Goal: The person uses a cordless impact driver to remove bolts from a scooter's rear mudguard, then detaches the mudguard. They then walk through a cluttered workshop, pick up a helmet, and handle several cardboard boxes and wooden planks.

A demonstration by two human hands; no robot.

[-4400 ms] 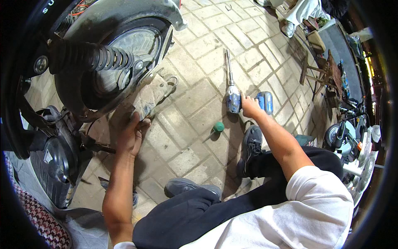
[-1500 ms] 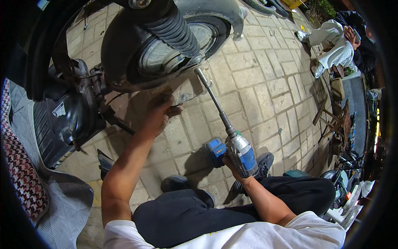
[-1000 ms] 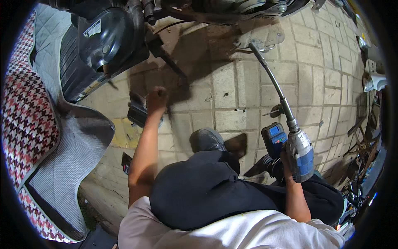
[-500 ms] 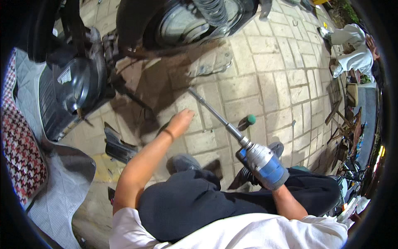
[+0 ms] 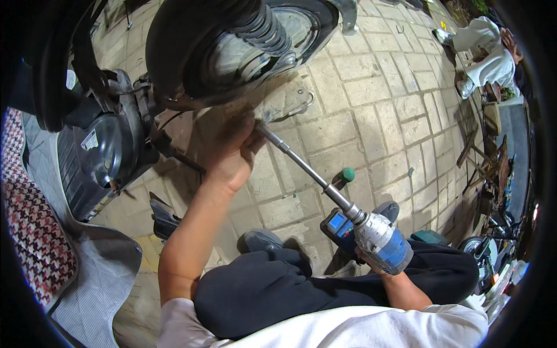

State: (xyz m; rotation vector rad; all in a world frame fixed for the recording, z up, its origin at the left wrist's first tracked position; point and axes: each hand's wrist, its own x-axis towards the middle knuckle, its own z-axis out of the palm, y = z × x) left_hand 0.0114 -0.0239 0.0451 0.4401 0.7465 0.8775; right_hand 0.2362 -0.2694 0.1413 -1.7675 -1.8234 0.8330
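Note:
My right hand (image 5: 377,264) is wrapped round the grip of a blue and silver cordless impact wrench (image 5: 380,240), mostly hidden behind its body. A long extension bar (image 5: 304,168) runs from it up and left, its socket end close to a flat metal bracket (image 5: 284,103) below a scooter's wheel (image 5: 301,43). My left hand (image 5: 232,156) is raised beside that socket end, at the bracket's left edge. Its fingers are shadowed and blurred, so whether they hold the bracket or socket cannot be told. A coiled shock absorber (image 5: 264,29) stands in front of the wheel.
A green-handled tool (image 5: 347,174) is near the extension bar on the paving (image 5: 331,133). Dark scooter bodywork (image 5: 110,124) and a grey quilted cover (image 5: 101,261) lie to the left, with a black plastic piece (image 5: 164,217) nearby. A person in pale trousers (image 5: 478,37) is at the far right.
My left hand has moved up and away from me to the bracket. The impact wrench has shifted slightly down and right, while the view has turned a little.

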